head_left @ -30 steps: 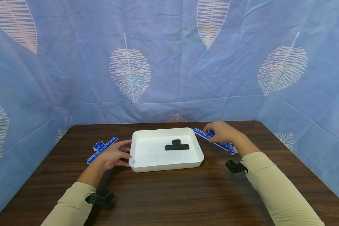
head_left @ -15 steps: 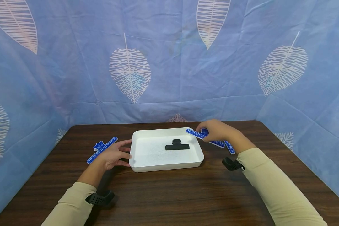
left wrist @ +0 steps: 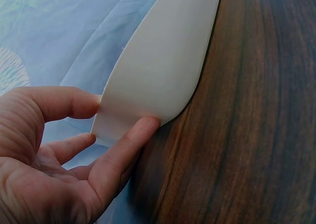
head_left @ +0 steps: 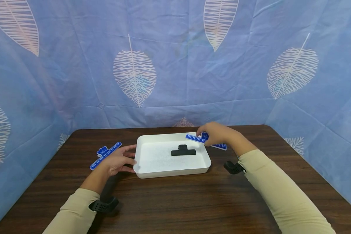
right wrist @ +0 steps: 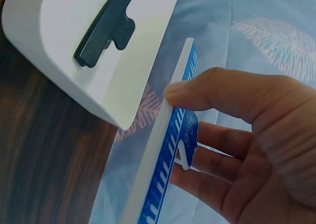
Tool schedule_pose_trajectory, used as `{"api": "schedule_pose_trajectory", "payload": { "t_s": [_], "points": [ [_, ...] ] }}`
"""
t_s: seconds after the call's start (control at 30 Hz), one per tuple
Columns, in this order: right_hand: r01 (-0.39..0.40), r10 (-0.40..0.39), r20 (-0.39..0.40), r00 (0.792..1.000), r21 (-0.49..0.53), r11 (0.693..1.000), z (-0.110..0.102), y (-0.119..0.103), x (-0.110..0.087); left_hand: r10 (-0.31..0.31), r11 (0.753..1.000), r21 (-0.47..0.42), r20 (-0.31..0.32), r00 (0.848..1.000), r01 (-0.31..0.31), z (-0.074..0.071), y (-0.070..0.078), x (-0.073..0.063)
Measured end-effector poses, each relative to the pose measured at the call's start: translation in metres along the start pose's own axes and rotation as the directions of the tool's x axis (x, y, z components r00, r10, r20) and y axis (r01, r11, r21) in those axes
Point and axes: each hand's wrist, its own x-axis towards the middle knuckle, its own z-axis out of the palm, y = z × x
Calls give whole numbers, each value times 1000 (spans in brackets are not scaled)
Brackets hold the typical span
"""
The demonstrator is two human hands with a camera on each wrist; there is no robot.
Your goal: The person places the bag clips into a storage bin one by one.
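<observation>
Blue fabric backdrop (head_left: 175, 81) printed with pale leaves; dark wood-grain worktop (head_left: 175, 204) in front of you. Your right hand (head_left: 214, 132) is clamped on a blue long-barred clip with white stripe markings (head_left: 194, 138), thumb pressing its white edge in the right wrist view, other fingers behind. Clip's long axis slants from far left to near right; its left end overlaps the tray's far right corner as the head view sees it. Right wrist view shows a gap between bar and rim; height above the rim I can't tell.

The white shallow rectangular tray (head_left: 155, 159) lies leftward and nearer to you, long side running across. Inside, right of its middle, a black long-barred clip (head_left: 183, 152) lies crosswise, with white floor showing left of it. Edges to mind: the tray's right wall and far corner.

Your left hand (head_left: 120, 161) has fingers spread apart, touching the tray's left end. Beyond it, a second blue long-barred clip (head_left: 106, 156) lies slanted, well apart from your right hand.
</observation>
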Motion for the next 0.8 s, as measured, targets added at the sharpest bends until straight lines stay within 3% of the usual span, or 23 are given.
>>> {"api": "schedule_pose_trajectory", "payload": {
  "t_s": [0.3, 0.8],
  "points": [
    [44, -41, 50, 998, -50, 998, 1, -16, 13, -4, 1000, -1, 0, 1000, 4, 0, 0, 0],
    [135, -132, 113, 985, -24, 991, 13, -33, 35, -2, 1000, 6, 2, 1000, 2, 0, -2, 0]
  ]
}}
